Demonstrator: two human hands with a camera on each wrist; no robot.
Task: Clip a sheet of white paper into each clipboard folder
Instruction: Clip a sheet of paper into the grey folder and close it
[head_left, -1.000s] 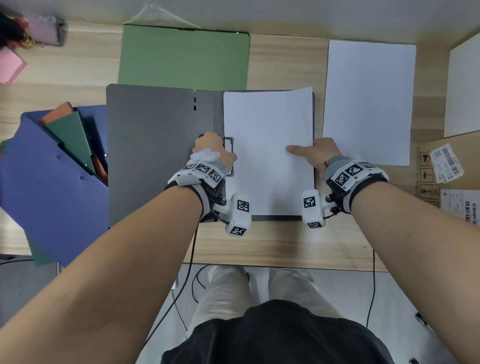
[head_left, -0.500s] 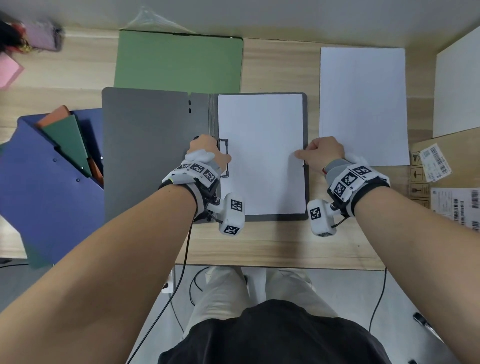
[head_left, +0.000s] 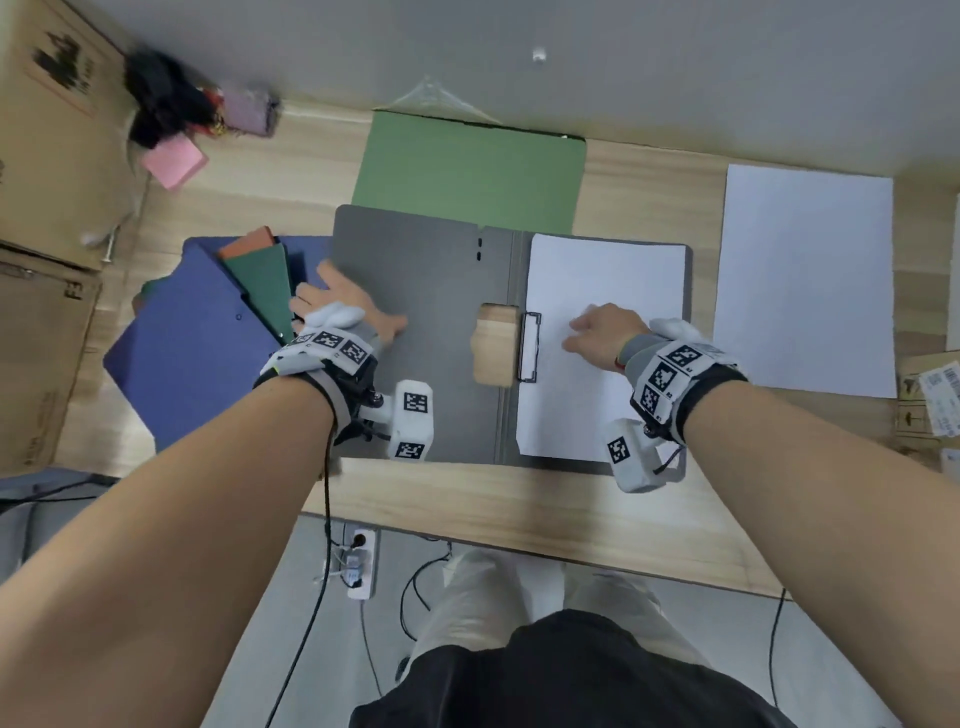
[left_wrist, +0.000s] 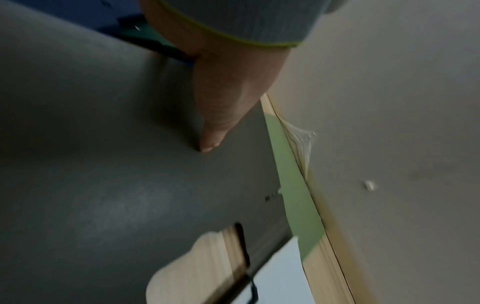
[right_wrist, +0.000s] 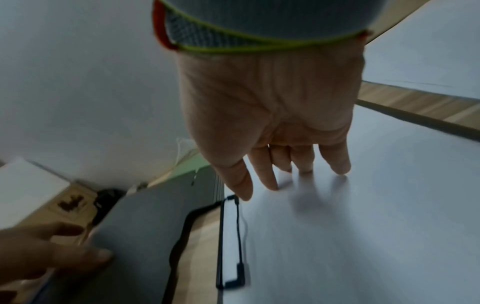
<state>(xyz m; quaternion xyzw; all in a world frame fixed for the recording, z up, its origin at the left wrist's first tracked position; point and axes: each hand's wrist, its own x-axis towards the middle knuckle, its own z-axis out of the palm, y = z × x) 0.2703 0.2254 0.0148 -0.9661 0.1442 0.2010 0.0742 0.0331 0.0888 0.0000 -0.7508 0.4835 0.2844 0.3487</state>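
The grey clipboard folder (head_left: 426, 332) lay open on the wooden desk (head_left: 467, 509) nearest the person. The left hand (head_left: 343, 312) gripped the outer edge of its left cover, thumb on top and fingers reaching past the edge. The right hand (head_left: 605, 335) rested on the white sheet (head_left: 613, 280), fingers straight and slightly spread, tips pressing the paper down. That sheet sat on the folder's right half with its left edge under the wire clip (head_left: 530, 345). Left of the folder lay blue folders (head_left: 187, 353); to the right, a loose stack of white paper (head_left: 805, 280). Farther back lay a green folder (head_left: 467, 171).
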